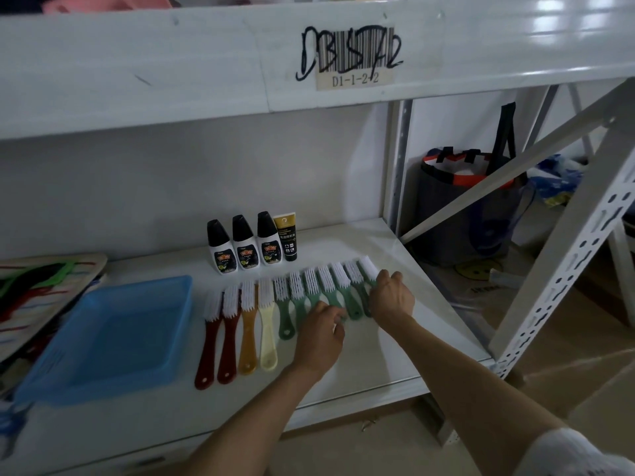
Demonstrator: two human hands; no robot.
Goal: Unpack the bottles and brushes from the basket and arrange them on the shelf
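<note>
On the white shelf a row of brushes lies side by side, bristles toward 12 o'clock and handles toward 6: two dark red at the left end, then an amber one, a cream one, and a run of green ones stretching off toward 2 o'clock. Behind them, at 12 o'clock, three black-capped bottles stand upright in a line, with a gold-and-black tube touching the rightmost. The blue basket sits at 9 o'clock of the brushes, with nothing visible inside. The left hand rests on the green handles mid-row, fingers curled down over them; whether it grips one I cannot tell. The right hand lies over the last green brushes at the row's right end, fingers bent on them, grip likewise unclear.
</note>
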